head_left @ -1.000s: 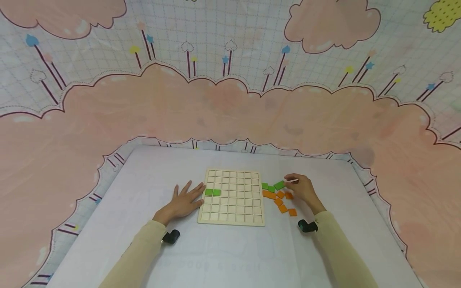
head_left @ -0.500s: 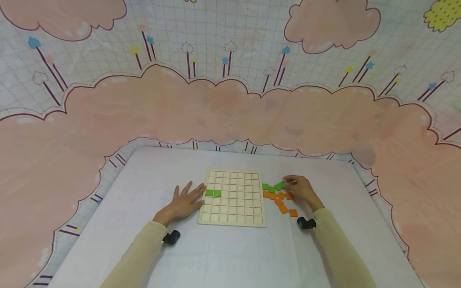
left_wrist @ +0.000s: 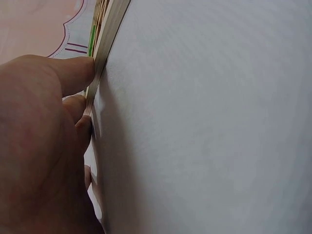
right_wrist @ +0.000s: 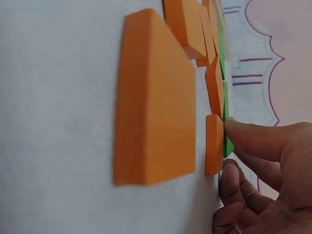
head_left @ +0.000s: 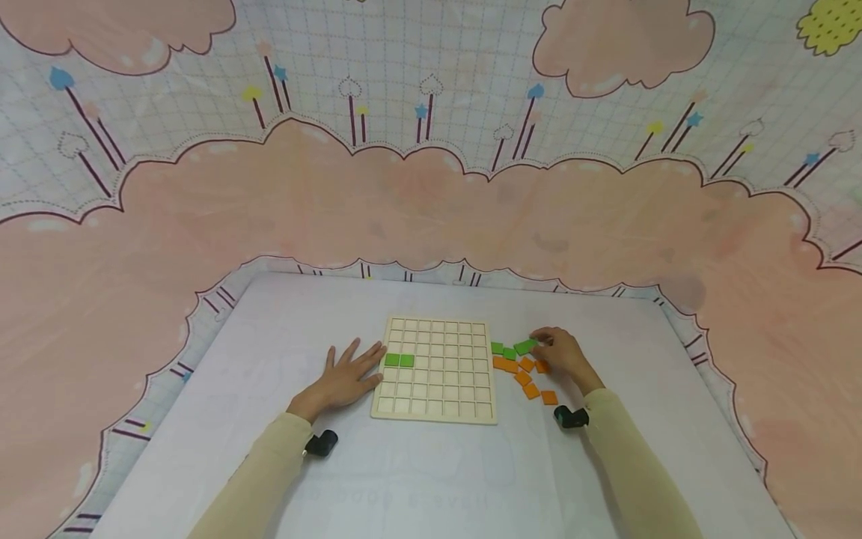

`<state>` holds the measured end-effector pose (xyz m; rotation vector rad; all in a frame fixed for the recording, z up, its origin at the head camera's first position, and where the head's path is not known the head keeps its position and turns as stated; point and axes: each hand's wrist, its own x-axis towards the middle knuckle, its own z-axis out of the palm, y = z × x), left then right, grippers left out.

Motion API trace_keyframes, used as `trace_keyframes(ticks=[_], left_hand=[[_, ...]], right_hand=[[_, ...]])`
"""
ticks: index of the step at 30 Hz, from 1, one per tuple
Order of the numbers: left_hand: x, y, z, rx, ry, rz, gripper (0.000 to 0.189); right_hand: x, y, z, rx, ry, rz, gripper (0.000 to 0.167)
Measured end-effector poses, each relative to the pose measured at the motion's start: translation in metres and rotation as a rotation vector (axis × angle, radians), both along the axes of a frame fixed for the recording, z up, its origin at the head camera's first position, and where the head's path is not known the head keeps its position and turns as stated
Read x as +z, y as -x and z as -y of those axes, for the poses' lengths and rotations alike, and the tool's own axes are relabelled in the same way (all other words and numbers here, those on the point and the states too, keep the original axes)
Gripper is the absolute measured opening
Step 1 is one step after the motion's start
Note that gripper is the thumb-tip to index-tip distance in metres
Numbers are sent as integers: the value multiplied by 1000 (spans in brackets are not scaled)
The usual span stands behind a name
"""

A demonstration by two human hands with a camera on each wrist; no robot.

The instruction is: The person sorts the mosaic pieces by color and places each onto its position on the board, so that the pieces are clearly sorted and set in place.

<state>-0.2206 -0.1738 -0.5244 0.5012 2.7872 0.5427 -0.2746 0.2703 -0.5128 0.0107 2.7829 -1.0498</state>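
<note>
A pale wooden grid board [head_left: 434,421] lies on the white table, with two green square tiles [head_left: 399,361] side by side near its left edge. My left hand [head_left: 340,382] lies with fingers spread, its thumb and fingertips against the board's left side. In the left wrist view, the thumb [left_wrist: 78,73] meets the board's edge. To the right of the board, my right hand [head_left: 564,355] pinches a green tile [head_left: 525,346] between thumb and fingers, low over the table. The right wrist view shows the thumb on that tile [right_wrist: 228,145], partly hidden behind an orange tile [right_wrist: 214,144].
More green tiles [head_left: 503,350] lie by the board's right edge. Several orange tiles [head_left: 531,391] are scattered just below them, some close under my right hand. A patterned cloth [head_left: 431,202] with clouds hangs behind the table [head_left: 431,479].
My right hand stays at the green tile, its fingers drawn slightly closer around it. The left hand and the board keep their places.
</note>
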Motion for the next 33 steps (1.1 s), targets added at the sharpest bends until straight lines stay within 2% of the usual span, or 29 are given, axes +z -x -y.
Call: trace_keyframes(ticks=[12, 21, 33], left_hand=[[0, 1, 0, -8, 1, -3, 61], [2, 0, -1, -7, -5, -3, 61], [5, -2, -2, -2, 5, 10, 61]], right_hand=[[1, -6, -4, -53, 42, -36, 25], [7, -13, -2, -94, 69, -45, 20], [23, -24, 10, -82, 104, -87, 19]])
